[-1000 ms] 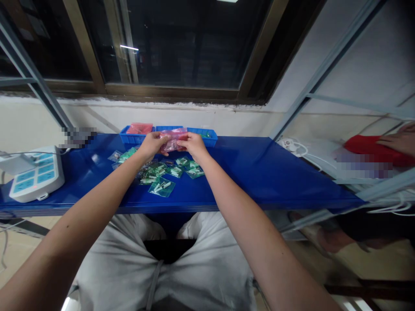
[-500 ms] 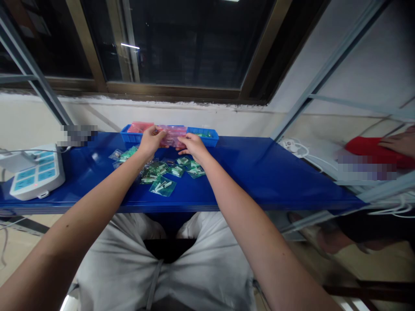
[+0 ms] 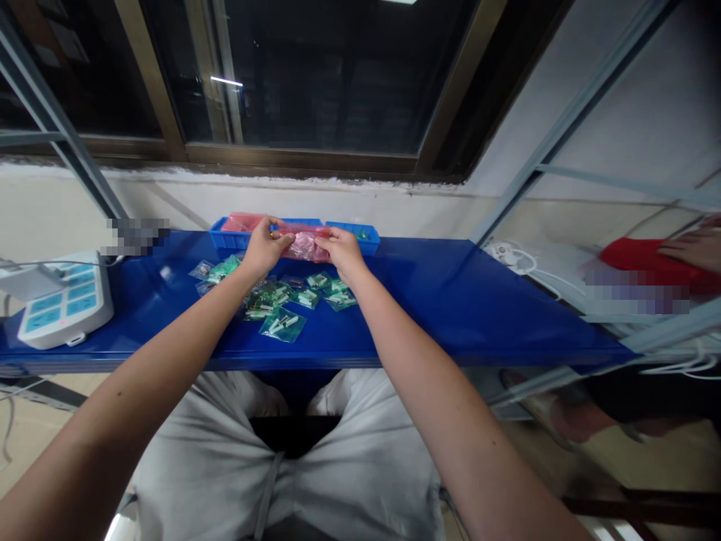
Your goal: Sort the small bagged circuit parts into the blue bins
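Observation:
Between my two hands is a pink plastic bag (image 3: 305,245), crinkled and shiny in the middle. My left hand (image 3: 266,244) pinches its left side, and my right hand (image 3: 342,250) pinches its right side. The bag is held above the far part of the blue table, in front of blue bins. Pink bags (image 3: 243,222) lie in the left bin (image 3: 225,239). Below my hands is a pile of small green-tinted packets (image 3: 270,298) with white pieces inside. One such packet (image 3: 283,325) lies nearest the table's front edge.
The right blue bin (image 3: 369,239) holds green items. A white power strip (image 3: 67,300) sits at the left of the blue table (image 3: 439,300). Metal uprights flank the table, and a window is behind it. At the right, another person's hand (image 3: 695,248) is near red cloth.
The pink bag's middle has become more bunched and crinkled. My right hand has shifted slightly, with its fingers closer around the bag's right side.

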`<state>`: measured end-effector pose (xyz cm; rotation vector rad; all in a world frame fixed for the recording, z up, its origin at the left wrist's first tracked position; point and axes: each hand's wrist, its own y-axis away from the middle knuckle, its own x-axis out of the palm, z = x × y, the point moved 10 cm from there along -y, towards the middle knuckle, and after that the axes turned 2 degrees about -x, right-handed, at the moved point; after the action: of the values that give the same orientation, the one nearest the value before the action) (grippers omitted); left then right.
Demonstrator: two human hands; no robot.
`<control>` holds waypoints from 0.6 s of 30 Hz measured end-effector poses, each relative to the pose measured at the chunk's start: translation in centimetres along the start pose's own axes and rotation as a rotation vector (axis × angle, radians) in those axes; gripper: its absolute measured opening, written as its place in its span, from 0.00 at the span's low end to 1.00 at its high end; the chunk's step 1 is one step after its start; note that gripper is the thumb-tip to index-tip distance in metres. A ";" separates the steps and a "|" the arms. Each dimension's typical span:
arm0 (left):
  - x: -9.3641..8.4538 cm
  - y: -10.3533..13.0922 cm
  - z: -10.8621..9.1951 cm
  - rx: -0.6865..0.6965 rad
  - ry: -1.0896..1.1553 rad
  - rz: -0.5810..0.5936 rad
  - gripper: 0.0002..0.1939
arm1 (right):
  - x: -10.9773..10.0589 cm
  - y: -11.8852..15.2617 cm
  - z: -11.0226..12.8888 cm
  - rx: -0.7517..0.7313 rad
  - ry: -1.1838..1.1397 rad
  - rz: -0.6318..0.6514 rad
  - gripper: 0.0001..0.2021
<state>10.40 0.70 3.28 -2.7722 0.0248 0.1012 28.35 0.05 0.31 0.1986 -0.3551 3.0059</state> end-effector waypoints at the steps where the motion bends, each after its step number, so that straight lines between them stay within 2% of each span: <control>1: 0.1 0.1 0.0 -0.008 0.016 0.003 0.17 | -0.1 -0.1 -0.1 -0.009 0.003 -0.007 0.10; 5: 0.2 0.2 0.2 -0.049 0.067 0.013 0.22 | -0.1 -0.6 0.0 -0.079 -0.004 -0.002 0.10; 11: 1.1 0.5 0.7 -0.128 0.134 0.092 0.13 | -0.7 -0.9 -0.1 -0.105 0.068 -0.049 0.07; 15: 1.7 1.2 1.3 -0.238 0.182 0.134 0.13 | -0.8 -0.9 0.2 -0.132 0.124 -0.043 0.07; 18: 1.7 1.2 1.1 -0.218 0.195 0.143 0.14 | -0.7 -0.8 0.2 -0.130 0.115 -0.035 0.08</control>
<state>11.99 -0.02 1.75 -2.9852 0.2776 -0.1382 29.16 0.74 0.54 0.0209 -0.5269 2.9299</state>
